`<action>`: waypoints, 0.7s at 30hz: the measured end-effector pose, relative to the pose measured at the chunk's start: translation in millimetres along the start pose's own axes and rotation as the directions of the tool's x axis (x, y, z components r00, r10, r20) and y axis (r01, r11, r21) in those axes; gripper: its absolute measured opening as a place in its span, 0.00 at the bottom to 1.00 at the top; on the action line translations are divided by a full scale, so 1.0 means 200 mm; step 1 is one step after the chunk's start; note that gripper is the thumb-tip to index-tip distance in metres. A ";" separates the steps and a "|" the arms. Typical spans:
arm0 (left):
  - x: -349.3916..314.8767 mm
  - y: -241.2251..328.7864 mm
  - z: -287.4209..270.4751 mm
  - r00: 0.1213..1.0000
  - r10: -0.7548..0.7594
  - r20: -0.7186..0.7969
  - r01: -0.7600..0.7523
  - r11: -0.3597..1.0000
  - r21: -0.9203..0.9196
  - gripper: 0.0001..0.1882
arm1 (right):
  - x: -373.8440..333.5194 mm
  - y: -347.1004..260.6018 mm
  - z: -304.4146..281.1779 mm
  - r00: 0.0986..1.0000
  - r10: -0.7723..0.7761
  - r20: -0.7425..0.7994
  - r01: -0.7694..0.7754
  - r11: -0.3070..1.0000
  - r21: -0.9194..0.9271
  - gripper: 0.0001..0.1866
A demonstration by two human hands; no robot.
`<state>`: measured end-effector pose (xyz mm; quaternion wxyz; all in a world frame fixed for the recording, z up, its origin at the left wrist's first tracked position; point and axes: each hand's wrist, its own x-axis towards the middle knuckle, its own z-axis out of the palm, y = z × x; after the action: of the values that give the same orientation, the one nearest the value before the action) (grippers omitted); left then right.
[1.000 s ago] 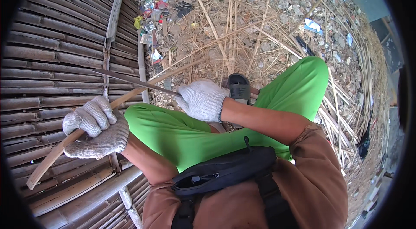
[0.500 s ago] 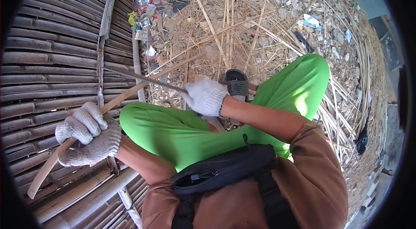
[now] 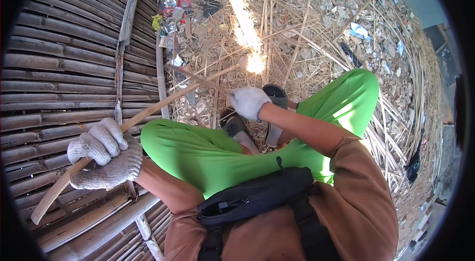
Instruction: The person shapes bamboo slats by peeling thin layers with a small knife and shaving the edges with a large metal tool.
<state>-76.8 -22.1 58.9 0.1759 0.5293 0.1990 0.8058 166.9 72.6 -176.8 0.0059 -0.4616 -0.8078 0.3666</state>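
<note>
My left hand (image 3: 105,154), in a grey-white knitted glove, is wrapped round a long bamboo strip (image 3: 163,104). One end of the strip sticks out below the glove at the lower left; the other slants up past my knee toward the litter-covered ground. My right hand (image 3: 248,103), in a white glove, is closed on a long, thin, knife-like blade (image 3: 200,80), slightly blurred. The blade points up and left from my fist and crosses the strip's far part in this view. Whether the two touch, I cannot tell. The blade's handle is hidden in the glove.
Slatted bamboo (image 3: 59,83) fills the left side. Straw, split bamboo pieces (image 3: 321,46) and litter cover the ground ahead, with a bright sunlit streak (image 3: 245,23) on it. My green-trousered legs (image 3: 341,98), sandals (image 3: 274,94) and black waist bag (image 3: 255,196) are close by.
My right hand has moved slightly right and up with the blade, whose tip has shifted right toward the strip's far end. A bright sunlit streak now shows. My left hand keeps its grip.
</note>
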 end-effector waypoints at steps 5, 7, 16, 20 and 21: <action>-0.03 -0.04 -0.01 0.996 0.003 -0.089 -0.005 1.000 -0.021 0.30 | 0.11 0.16 0.00 0.986 0.160 0.050 -0.153 0.981 -0.120 0.23; 0.00 -0.01 -0.01 0.999 -0.010 0.038 0.011 1.000 -0.029 0.33 | 0.04 -0.05 -0.02 0.997 0.009 -0.075 -0.010 1.000 -0.016 0.23; 0.01 -0.07 0.05 0.995 -0.039 0.095 0.055 0.983 -0.174 0.33 | 0.22 0.80 0.18 0.958 0.283 0.041 -0.274 0.950 -0.150 0.18; -0.02 0.02 0.00 1.000 -0.025 0.013 0.025 0.999 -0.042 0.32 | 0.24 0.35 0.18 0.992 0.051 0.118 -0.026 0.979 -0.202 0.17; -0.02 0.00 -0.02 1.000 -0.005 0.003 0.005 0.999 -0.047 0.32 | 0.20 0.17 0.03 0.997 0.065 0.034 -0.062 0.994 -0.085 0.18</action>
<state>-79.0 -24.6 54.2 0.1906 0.5256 0.1810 0.8091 166.2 109.9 -214.4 -0.0398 -0.4800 -0.8074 0.3408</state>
